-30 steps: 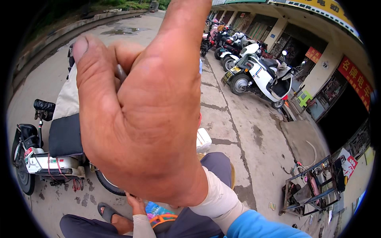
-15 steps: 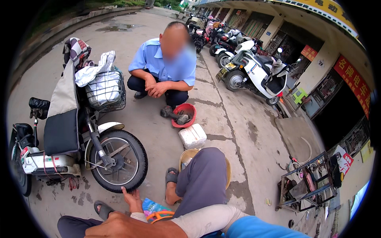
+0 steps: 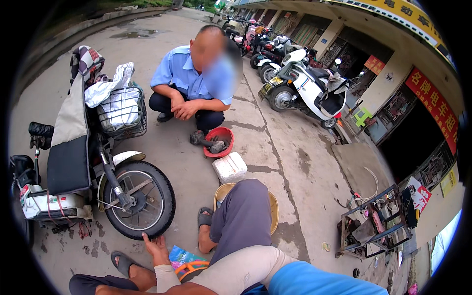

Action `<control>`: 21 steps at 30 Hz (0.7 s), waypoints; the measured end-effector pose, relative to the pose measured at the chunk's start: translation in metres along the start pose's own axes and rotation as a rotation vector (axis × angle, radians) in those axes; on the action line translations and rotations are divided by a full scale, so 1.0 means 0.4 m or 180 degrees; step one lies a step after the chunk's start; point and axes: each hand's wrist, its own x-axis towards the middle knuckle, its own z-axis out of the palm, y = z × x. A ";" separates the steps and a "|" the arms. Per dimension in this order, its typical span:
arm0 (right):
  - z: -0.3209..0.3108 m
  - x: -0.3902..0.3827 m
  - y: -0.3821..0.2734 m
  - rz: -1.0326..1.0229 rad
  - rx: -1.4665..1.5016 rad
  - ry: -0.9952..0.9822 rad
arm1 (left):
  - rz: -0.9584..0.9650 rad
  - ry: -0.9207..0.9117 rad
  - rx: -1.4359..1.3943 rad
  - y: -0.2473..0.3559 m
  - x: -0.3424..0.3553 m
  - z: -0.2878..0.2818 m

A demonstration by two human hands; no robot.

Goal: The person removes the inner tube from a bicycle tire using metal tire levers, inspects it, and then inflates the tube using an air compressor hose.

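My left hand (image 3: 158,251) reaches to the bottom of the scooter's front tyre (image 3: 164,212), fingers stretched out, fingertips at or touching the rubber. My right hand (image 3: 179,289) is low at the bottom edge, beyond a cream-sleeved forearm (image 3: 238,268); its fingers are out of sight. A blue printed packet (image 3: 182,254) and an orange item (image 3: 189,268) lie between my legs. Ahead are a tan basin (image 3: 273,211) partly behind my knee, a white block (image 3: 230,167) and a red bowl (image 3: 212,151) with dark tools inside.
A person (image 3: 182,88) in a blue shirt squats opposite, hands together. The white scooter (image 3: 37,199) with a loaded basket (image 3: 123,118) stands left. Parked scooters (image 3: 309,93) line the shopfronts at right; a metal rack (image 3: 373,221) with hoses and tools stands lower right.
My right hand came down from close before the camera to the bottom edge, uncovering the squatting person and front wheel. The scene has shifted slightly leftward in view since then.
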 end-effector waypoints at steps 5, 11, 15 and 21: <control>-0.107 -0.070 0.004 0.0642 -0.1234 0.0736 | -0.0128 -0.0165 -0.0491 0.056 0.114 -0.112; -0.290 -0.333 0.088 0.1453 -0.2277 0.2723 | -0.0228 -0.0308 -0.0208 0.007 -0.019 0.003; -0.421 -0.535 0.214 0.1549 -0.2584 0.3338 | -0.0148 -0.0515 -0.0257 -0.004 0.008 -0.014; -0.509 -0.659 0.320 0.2008 -0.3064 0.3712 | -0.0098 -0.0397 -0.0389 0.024 -0.034 0.032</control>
